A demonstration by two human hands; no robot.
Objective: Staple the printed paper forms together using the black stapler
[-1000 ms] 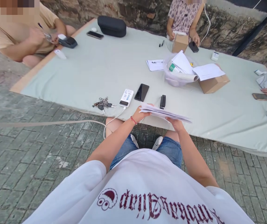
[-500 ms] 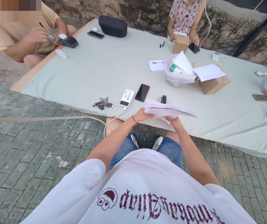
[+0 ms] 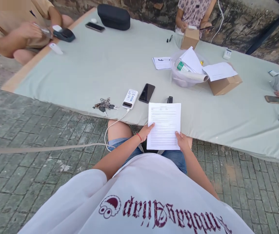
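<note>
**Two hands hold a printed page over the bench edge**

A low bench [image 3: 105, 68] with a pale green cloth stands on a grey brick floor [image 3: 32, 162], with a rough stone wall behind it. The person sits at the near edge in a white shirt [image 3: 139, 195] with dark red old-style letters across it, seen upside down and too hard to read, beside a small cartoon face in a red hat.

The left hand [image 3: 146, 131] grips the lower left edge of a stack of papers [image 3: 164, 125], thumb on top. The right hand [image 3: 182, 141] grips the lower right corner, fingers closed under it. The top page faces up, held over the knees and the near edge of the bench. It has rows of small print, too tiny to read.

Just past the papers lie a small black device [image 3: 170, 99], a black phone [image 3: 147, 93], a white power bank [image 3: 130, 99] with a blue label too small to read and a white cable, and a bunch of keys [image 3: 104, 105].

Farther back sit a clear plastic tub [image 3: 182, 78] with papers and a green-labelled bottle, and a brown cardboard box [image 3: 223, 85] with a sheet on top. A black case [image 3: 113, 17] lies at the far end. Other people sit around the bench; one at the far left holds something small, and one at the far side touches a little box [image 3: 189, 38].
</note>
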